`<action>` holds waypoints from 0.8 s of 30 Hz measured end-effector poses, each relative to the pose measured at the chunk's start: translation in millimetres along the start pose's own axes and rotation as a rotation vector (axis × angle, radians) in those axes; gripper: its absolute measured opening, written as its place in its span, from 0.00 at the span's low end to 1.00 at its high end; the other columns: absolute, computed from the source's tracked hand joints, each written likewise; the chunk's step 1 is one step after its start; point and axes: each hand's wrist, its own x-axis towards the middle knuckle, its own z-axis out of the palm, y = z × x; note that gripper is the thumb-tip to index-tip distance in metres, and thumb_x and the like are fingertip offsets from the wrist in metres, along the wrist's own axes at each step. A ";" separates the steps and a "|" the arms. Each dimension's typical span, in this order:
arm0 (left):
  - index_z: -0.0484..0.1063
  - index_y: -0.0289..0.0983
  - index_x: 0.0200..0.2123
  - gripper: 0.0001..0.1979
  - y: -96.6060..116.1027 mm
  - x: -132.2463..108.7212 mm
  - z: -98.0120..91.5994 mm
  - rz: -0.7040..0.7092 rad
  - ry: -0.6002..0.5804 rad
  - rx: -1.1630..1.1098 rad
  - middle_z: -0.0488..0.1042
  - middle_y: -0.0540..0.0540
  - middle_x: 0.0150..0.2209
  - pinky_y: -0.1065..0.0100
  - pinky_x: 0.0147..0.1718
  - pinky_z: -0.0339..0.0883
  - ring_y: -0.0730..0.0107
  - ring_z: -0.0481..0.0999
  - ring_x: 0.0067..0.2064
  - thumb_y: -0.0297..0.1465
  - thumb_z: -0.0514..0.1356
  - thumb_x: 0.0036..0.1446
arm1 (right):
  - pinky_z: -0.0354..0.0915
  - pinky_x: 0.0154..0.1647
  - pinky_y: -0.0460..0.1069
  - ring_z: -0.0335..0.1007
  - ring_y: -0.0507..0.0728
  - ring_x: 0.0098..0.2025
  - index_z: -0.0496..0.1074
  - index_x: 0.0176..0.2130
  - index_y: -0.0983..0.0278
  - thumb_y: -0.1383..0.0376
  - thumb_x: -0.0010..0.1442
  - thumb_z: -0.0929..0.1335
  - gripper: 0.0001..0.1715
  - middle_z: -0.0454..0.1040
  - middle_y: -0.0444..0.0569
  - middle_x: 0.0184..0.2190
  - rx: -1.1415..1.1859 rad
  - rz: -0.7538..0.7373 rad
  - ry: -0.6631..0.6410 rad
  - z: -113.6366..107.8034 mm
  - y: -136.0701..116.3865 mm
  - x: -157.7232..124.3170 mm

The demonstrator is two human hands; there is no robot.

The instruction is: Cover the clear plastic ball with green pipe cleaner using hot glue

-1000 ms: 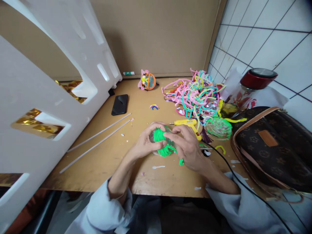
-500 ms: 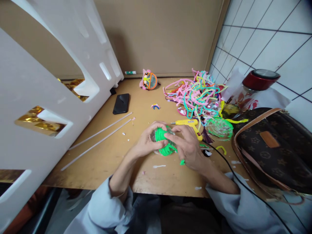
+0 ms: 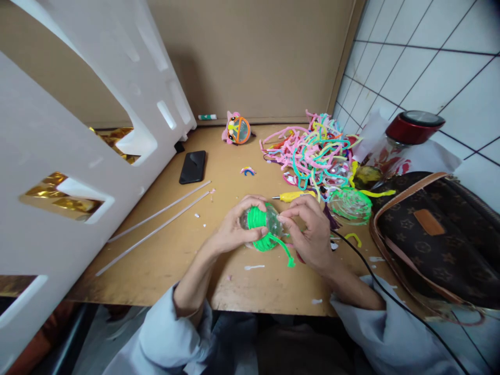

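Note:
A clear plastic round piece [image 3: 274, 223] is wrapped around with bright green pipe cleaner [image 3: 257, 219], whose loose end hangs down to the right. My left hand [image 3: 230, 228] grips this piece from the left, thumb in front and fingers over the top. At the right edge of the plastic, my right hand [image 3: 310, 234] has thumb and forefinger pinched together. Whatever lies between those fingertips is too small to make out. Just behind the right hand lies a yellow glue gun [image 3: 292, 196], its handle hidden by that hand.
A tangled pile of coloured pipe cleaners [image 3: 308, 151] lies at the back right, near a brown handbag [image 3: 433, 234] and a red-lidded jar [image 3: 414, 127]. Leftward are two glue sticks [image 3: 156, 229], a phone [image 3: 192, 166] and a white panel [image 3: 117, 130]. A decorated ball-shaped figure [image 3: 237, 130] stands behind.
My right hand has moved off the green windings to the clear right edge and pinches there. The loose green end now shows fully. My left hand keeps its hold.

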 end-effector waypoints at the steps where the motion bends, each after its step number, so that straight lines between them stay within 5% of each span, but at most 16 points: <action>1: 0.71 0.39 0.39 0.16 0.0 -0.3 -0.4 0.006 -0.010 -0.003 0.71 0.42 0.51 0.56 0.58 0.61 0.56 0.69 0.57 0.34 0.68 0.46 | 0.62 0.39 0.53 0.68 0.56 0.37 0.68 0.31 0.59 0.65 0.64 0.66 0.08 0.70 0.45 0.32 0.009 0.016 -0.003 0.2 0.2 0.1; 9: 0.71 0.39 0.40 0.16 -0.2 -2.1 -3.7 0.031 -0.053 0.036 0.68 0.41 0.55 0.53 0.60 0.59 0.54 0.66 0.60 0.34 0.69 0.47 | 0.53 0.29 0.49 0.58 0.53 0.27 0.54 0.25 0.59 0.63 0.69 0.58 0.19 0.60 0.41 0.22 -0.033 0.110 -0.068 -0.8 0.7 1.6; 16: 0.71 0.40 0.40 0.17 -0.1 -1.8 -3.9 0.019 -0.049 0.055 0.67 0.40 0.57 0.51 0.62 0.57 0.51 0.63 0.63 0.33 0.69 0.47 | 0.58 0.32 0.48 0.62 0.53 0.29 0.62 0.31 0.60 0.66 0.64 0.61 0.08 0.66 0.42 0.27 0.091 0.180 -0.124 3.7 4.6 0.1; 24: 0.72 0.40 0.41 0.17 -0.3 -2.0 -2.8 0.010 -0.046 0.029 0.68 0.40 0.56 0.52 0.61 0.58 0.52 0.65 0.62 0.33 0.69 0.46 | 0.61 0.36 0.49 0.66 0.54 0.34 0.66 0.31 0.61 0.66 0.63 0.61 0.08 0.69 0.44 0.30 0.194 0.212 -0.133 2.9 7.1 3.1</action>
